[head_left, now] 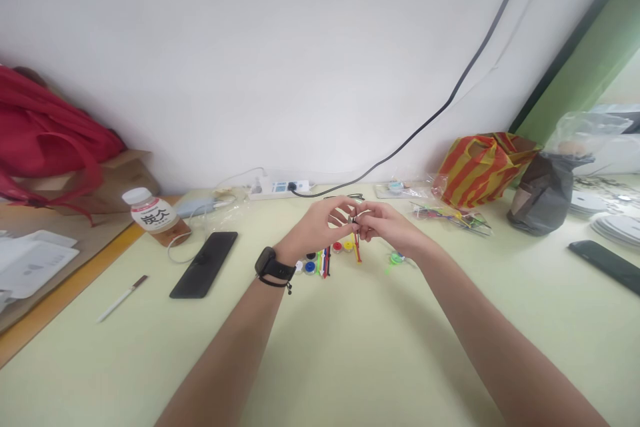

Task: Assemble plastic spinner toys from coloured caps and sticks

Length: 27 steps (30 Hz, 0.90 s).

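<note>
The right hand (pixel 390 225) pinches a small dark piece (pixel 353 220) narrowly between its fingertips. The left hand (pixel 325 223) is curved, with its fingertips at the same piece; I cannot tell whether it grips too. Just below, a red-yellow stick (pixel 358 252) shows, but whether it hangs or lies is not clear. The work seems to be at an early stage: the blue disc (pixel 310 267), the red disc (pixel 337 247) and the coloured sticks (pixel 324 263) lie loose on the table (pixel 325 360), and I see no finished object. The green piece (pixel 396 258) lies apart, near the right wrist. Toward the person, the table between the forearms gives open room. The phone (pixel 204 265) and the bottle (pixel 156 219) limit the left side; behind, the power strip (pixel 279 188) stands near the wall.
</note>
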Motion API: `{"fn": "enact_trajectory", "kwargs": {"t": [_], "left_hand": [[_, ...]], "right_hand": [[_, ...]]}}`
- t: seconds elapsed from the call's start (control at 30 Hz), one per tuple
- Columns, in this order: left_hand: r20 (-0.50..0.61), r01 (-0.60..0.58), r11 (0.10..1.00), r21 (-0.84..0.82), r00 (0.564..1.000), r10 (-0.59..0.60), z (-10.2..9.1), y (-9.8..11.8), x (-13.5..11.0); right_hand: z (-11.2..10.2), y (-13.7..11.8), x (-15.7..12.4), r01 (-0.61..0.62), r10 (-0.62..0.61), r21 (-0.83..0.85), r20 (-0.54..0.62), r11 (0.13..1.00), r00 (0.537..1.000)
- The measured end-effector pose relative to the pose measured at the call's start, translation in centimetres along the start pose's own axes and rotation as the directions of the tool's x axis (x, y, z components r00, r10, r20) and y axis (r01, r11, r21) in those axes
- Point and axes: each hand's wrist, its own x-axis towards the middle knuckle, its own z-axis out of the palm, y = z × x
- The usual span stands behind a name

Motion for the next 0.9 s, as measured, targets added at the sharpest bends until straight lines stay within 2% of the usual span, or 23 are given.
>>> {"fn": "enact_trajectory", "kwargs": {"t": [0.13, 0.23, 0.33, 0.4, 0.47, 0.57, 0.67, 0.77, 0.9], "left_hand": [[0.063, 0.023, 1.0, -0.019, 0.998, -0.022, 0.1, -0.1, -0.1], [0.102, 0.083, 0.996, -0.033, 0.992, -0.079, 0.5, -0.4, -0.3], [0.142, 0.115, 0.993, 0.036, 0.983, -0.119, 1.0, -0.9, -0.6], [0.217, 0.118, 0.987, 0.11, 0.966, -0.14, 1.3, -1.4, -0.7], [0.308, 0.125, 0.979, 0.16, 0.936, -0.17, 1.7, -2.0, -0.8], [0.389, 0.126, 0.971, 0.204, 0.899, -0.199, 2.1, -2.9, -0.8], [0.376, 0.103, 0.957, 0.27, 0.904, -0.203, 2.0, -3.5, -0.8], [0.314, 0.07, 0.938, 0.339, 0.932, -0.183, 1.5, -3.7, -0.7], [0.278, 0.038, 0.916, 0.4, 0.947, -0.161, 0.8, -3.4, -0.9]], "right_hand": [[0.0, 0.4, 0.0, 0.031, -0.029, -0.035, 0.055, 0.999, 0.998], [0.1, 1.0, 0.2, 0.039, -0.039, -0.2, 0.005, 0.979, 0.999], [-0.2, 2.2, 0.7, -0.079, 0.005, -0.459, -0.16, 0.885, 0.987], [-0.5, 3.3, 1.0, -0.188, 0.064, -0.577, -0.229, 0.795, 0.971], [-0.7, 4.4, 1.4, -0.235, 0.102, -0.628, -0.241, 0.742, 0.965], [-1.0, 5.1, 1.6, -0.234, 0.111, -0.648, -0.224, 0.725, 0.968], [-1.8, 4.3, 1.4, -0.198, 0.064, -0.706, -0.213, 0.68, 0.975], [-3.6, 2.8, 0.7, -0.174, 0.036, -0.802, -0.187, 0.571, 0.982], [-5.8, 1.2, -0.8, -0.227, 0.205, -0.868, -0.148, 0.443, 0.967]]}}
